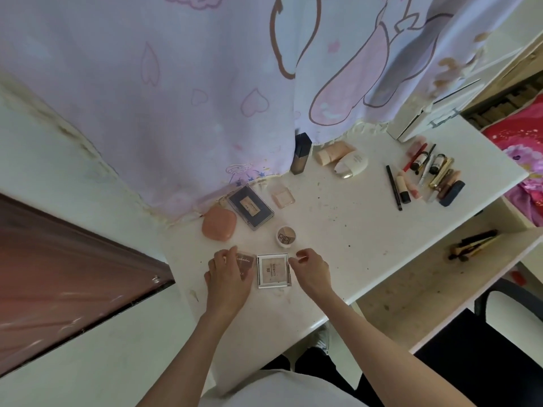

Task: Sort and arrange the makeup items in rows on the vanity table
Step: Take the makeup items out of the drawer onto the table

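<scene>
From the head view, my left hand [227, 273] lies over the brown compact [246, 261], fingers curled round its edges, while my right hand [311, 270] has its fingertips bent at the top right corner of the white-framed square palette [273, 270], touching it, though I cannot tell whether they pinch it. To do this well I judge I should slide both flat, edges parallel and just beside each other, squared to the vanity table [338, 230] front. I count six compacts in all: these two, the round pot [286, 236], the peach case [219, 223], the dark palette [250, 206] and the small clear one [282, 195]. Farther back are one dark bottle [301, 154] and two tubes [342, 158]; the pile of sticks and pencils [426, 174] at right overlaps too much to count.
</scene>
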### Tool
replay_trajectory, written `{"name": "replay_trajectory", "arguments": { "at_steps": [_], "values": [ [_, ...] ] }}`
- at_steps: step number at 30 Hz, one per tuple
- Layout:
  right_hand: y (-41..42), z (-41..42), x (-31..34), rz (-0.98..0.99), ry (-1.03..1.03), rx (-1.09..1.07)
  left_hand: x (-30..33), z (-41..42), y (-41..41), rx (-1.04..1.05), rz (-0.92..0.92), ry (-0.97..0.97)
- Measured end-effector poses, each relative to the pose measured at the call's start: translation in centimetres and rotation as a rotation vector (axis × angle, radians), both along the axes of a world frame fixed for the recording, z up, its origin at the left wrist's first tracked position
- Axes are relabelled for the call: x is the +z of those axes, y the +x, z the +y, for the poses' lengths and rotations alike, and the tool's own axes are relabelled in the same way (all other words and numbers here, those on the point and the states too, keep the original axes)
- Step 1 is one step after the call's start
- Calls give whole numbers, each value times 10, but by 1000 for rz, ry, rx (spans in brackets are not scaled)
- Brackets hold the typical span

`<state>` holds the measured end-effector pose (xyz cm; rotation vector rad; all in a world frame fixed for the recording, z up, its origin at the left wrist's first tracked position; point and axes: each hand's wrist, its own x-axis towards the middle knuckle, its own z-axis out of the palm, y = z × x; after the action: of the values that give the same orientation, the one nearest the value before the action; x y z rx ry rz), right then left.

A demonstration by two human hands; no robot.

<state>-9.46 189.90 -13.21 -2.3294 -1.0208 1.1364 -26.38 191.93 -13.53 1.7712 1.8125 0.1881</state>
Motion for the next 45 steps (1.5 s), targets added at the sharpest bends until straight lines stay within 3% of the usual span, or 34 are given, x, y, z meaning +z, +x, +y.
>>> {"name": "replay_trajectory", "arguments": {
  "at_steps": [4, 9, 14, 25, 31, 41, 45],
  "values": [
    [31, -12, 15, -131, 158, 118, 23, 4, 24, -183, -145, 154],
    [88, -30, 37, -360, 257, 213, 45, 17, 77, -434, -34, 273],
    [159, -49, 50, -446, 281, 107, 55, 21, 146, -610, -25, 335],
    [352, -110, 12, -450, 146, -65, 38, -24, 342, -936, -37, 297],
    [450, -121, -41, -618, -54, 125, -27, -63, 433, -1128, -14, 234],
    [555, -60, -101, -740, -429, 525, -138, -47, 540, -1016, 1, 24],
    [571, -41, -119, -693, -395, 565, -163, -40, 572, -889, -16, 47]
  ]
}}
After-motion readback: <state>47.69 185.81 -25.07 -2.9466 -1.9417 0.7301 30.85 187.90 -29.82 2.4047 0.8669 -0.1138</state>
